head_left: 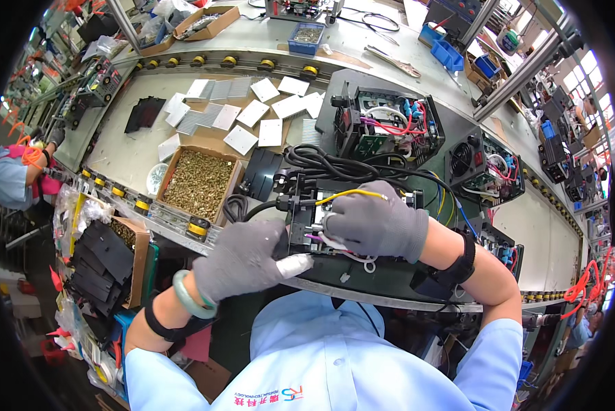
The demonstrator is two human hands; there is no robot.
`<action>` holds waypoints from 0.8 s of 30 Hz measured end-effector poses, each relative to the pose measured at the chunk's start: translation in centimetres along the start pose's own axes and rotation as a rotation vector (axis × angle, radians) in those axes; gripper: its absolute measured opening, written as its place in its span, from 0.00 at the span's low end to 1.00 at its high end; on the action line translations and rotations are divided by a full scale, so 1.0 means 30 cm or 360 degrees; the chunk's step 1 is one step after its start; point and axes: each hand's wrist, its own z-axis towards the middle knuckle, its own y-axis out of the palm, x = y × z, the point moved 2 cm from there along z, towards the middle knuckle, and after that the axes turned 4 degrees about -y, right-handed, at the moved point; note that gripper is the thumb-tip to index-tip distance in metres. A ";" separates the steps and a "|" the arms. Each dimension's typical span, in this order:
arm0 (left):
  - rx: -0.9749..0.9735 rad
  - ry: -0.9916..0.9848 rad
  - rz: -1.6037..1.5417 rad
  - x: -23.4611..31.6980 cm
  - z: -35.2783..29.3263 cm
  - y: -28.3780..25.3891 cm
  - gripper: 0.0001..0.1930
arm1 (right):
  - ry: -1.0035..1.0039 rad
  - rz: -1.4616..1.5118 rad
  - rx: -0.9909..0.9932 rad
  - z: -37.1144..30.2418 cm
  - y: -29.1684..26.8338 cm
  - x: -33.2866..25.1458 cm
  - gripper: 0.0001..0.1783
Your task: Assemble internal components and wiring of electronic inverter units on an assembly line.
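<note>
An open black electronics unit [297, 222] lies in front of me, with wires across it. My right hand [379, 222], in a grey glove, is over its interior. Its fingers are bent and closed, and their tips and whatever they hold are hidden. A yellow wire [352, 194] passes by its knuckles, and a white wire with a ring terminal [369, 264] hangs below it. My left hand [242, 259], gloved in grey with a white thumb covering, is at the unit's left side, its thumb stretched away from the fingers. A thick black cable [259, 207] runs into the unit just above it.
A cardboard box of small brass-coloured fasteners [199, 181] stands on the left, with silver heat sinks [252, 113] behind it. Other open units [389, 127] stand at the far right. Black plates [102, 264] fill a box at lower left. A roller rail [198, 229] edges the bench.
</note>
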 end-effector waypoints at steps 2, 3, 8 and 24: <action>0.0025 -0.0014 0.0174 -0.011 -0.002 0.033 0.22 | -0.0028 0.0000 -0.0015 0.003 0.005 -0.001 0.06; 0.0079 0.0038 0.0201 -0.016 -0.002 0.043 0.22 | -0.0029 0.0002 -0.0024 0.003 0.006 -0.001 0.06; 0.0057 0.0033 0.0204 -0.030 0.010 0.058 0.22 | -0.0010 0.0133 -0.0028 -0.014 0.020 0.017 0.07; -0.0012 0.0107 0.0204 -0.042 0.029 0.082 0.23 | -0.0115 0.0167 -0.0058 0.033 0.032 0.022 0.08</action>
